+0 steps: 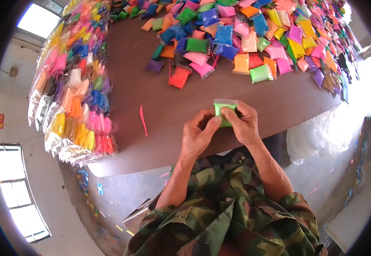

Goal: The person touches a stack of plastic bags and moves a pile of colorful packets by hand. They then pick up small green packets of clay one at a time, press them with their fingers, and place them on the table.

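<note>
A small clear packet with light green filling (224, 106) is held between both hands, just above the near edge of the brown table (134, 81). My left hand (199, 131) has its fingers curled around the packet's left side, the thumb pressed on it. On the other side, my right hand (246, 126) grips the packet with its thumb across the front. The packet's clear top strip sticks up above the thumbs; its lower part is partly hidden by the fingers. A pink plastic stick-like tool (143, 121) lies on the table to the left of my hands.
Many colourful small packets (224, 35) are heaped along the table's far side. Long clear bags of coloured packets (76, 98) are stacked at the left edge. A translucent plastic sheet or bag (318, 136) hangs past the right edge. Scraps lie on the floor (151, 192).
</note>
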Demonstrator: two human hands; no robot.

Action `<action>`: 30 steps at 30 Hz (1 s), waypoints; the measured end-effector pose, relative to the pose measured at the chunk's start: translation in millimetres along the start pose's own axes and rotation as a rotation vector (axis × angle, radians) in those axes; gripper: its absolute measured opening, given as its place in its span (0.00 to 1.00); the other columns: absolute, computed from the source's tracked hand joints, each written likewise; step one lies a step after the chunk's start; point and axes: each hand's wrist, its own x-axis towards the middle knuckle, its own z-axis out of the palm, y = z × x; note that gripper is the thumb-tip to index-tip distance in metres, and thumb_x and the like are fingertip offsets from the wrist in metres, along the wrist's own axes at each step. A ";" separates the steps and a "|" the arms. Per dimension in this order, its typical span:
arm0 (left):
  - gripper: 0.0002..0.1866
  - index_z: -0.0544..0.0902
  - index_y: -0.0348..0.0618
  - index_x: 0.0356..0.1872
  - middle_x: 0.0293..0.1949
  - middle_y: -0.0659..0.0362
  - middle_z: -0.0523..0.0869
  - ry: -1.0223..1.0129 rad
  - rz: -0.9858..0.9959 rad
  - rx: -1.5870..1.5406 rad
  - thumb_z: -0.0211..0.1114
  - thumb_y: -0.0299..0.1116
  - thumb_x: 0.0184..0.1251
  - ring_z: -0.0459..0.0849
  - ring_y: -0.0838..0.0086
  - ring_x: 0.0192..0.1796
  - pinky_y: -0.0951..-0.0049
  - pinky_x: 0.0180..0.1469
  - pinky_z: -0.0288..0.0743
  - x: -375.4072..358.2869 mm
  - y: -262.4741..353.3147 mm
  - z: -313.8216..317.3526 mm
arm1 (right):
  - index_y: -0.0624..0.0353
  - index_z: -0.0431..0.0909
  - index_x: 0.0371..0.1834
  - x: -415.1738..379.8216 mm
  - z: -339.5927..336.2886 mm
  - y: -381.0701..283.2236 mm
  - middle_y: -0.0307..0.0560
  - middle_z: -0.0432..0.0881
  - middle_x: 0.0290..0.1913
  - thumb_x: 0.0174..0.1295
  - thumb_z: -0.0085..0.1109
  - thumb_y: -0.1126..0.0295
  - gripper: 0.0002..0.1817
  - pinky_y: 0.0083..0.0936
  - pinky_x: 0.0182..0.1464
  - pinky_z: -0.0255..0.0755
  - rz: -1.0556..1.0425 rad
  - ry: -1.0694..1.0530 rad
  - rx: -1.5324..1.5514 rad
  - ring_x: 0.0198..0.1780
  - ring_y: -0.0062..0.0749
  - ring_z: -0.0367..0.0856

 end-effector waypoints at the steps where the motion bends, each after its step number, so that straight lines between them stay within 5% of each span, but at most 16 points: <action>1: 0.14 0.89 0.34 0.53 0.39 0.67 0.89 0.025 -0.010 -0.099 0.71 0.36 0.81 0.82 0.85 0.42 0.78 0.46 0.77 0.7 -0.3 3.8 | 0.63 0.87 0.49 -0.7 -0.3 1.1 0.31 0.84 0.38 0.78 0.67 0.65 0.11 0.20 0.43 0.74 0.000 -0.007 -0.024 0.41 0.12 0.76; 11: 0.12 0.89 0.34 0.51 0.39 0.68 0.88 0.129 0.116 0.154 0.71 0.35 0.81 0.80 0.86 0.41 0.80 0.45 0.76 8.4 -5.6 3.1 | 0.64 0.86 0.49 1.4 -3.4 -5.8 0.32 0.80 0.34 0.78 0.68 0.65 0.12 0.21 0.38 0.71 0.098 0.004 -0.135 0.37 0.13 0.72; 30: 0.12 0.89 0.33 0.52 0.40 0.65 0.91 0.103 0.042 -0.034 0.72 0.33 0.79 0.82 0.85 0.42 0.79 0.47 0.78 8.2 4.9 17.9 | 0.65 0.87 0.50 1.9 -1.1 2.6 0.32 0.82 0.35 0.79 0.65 0.69 0.09 0.20 0.40 0.73 -0.022 0.061 -0.110 0.39 0.12 0.75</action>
